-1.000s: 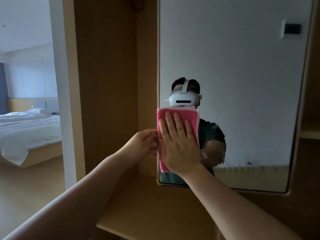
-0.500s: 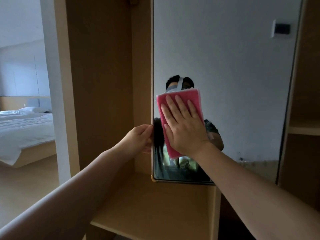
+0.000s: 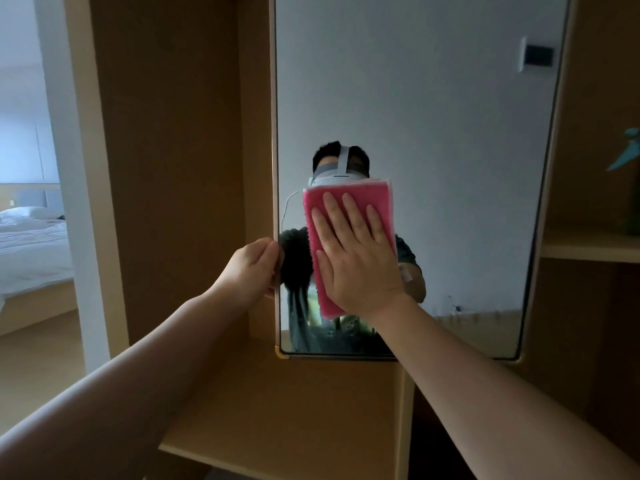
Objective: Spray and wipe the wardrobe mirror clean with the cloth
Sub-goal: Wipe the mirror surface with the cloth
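Now the right hand (image 3: 356, 258) is pressing the cloth (image 3: 377, 195) flat against the mirror (image 3: 433, 116), fingers straight and spread, gripping nothing. The cloth is lying upright on the glass near the mirror's left edge, in its lower half. The left hand (image 3: 252, 268) is holding that left edge, fingers curled round it, just beside the cloth.

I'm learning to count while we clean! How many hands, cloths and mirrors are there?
Hands: 2 (left hand gripping the mirror's edge, right hand flat on the cloth)
Cloths: 1 (pink cloth)
Mirrors: 1 (mirror)
Total: 4
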The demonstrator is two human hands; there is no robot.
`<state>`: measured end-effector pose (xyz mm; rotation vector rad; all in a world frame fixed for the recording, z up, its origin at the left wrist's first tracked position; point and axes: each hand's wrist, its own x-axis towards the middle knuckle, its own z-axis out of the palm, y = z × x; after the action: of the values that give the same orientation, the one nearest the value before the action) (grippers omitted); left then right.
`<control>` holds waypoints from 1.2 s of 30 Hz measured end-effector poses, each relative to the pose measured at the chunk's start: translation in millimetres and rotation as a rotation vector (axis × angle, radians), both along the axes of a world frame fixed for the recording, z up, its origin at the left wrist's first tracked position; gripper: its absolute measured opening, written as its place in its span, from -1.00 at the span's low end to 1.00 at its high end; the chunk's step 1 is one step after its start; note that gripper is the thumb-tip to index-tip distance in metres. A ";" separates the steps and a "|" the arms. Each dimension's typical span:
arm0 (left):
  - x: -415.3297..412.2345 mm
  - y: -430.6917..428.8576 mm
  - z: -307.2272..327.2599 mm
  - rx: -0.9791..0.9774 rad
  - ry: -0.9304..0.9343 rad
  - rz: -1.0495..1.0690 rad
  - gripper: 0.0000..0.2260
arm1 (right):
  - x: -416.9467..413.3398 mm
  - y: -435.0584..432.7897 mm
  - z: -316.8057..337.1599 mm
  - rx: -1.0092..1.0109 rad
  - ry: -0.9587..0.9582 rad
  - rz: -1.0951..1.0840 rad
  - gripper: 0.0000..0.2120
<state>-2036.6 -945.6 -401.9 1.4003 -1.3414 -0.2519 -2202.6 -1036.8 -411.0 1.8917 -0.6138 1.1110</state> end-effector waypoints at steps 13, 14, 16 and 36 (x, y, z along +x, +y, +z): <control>-3.7 -6.0 -8.8 -0.173 -0.095 0.041 -0.66 | -53.7 -21.2 -8.4 -0.013 0.002 -0.048 -0.45; -4.0 -6.5 -10.0 -0.188 -0.094 0.042 -0.66 | -58.4 -23.0 -9.0 -0.016 -0.003 -0.048 -0.45; -3.8 -7.6 -11.5 -0.202 -0.094 0.045 -0.66 | -66.7 -25.8 -10.2 -0.018 -0.008 -0.050 -0.45; -7.0 -8.4 -13.2 -0.271 -0.073 0.059 -0.65 | -152.6 -53.2 -11.5 0.104 -0.089 -0.185 -0.44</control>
<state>-2043.7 -954.0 -415.1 1.2270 -1.3362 0.0210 -2355.2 -1090.0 -422.5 1.8383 -0.8935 1.0650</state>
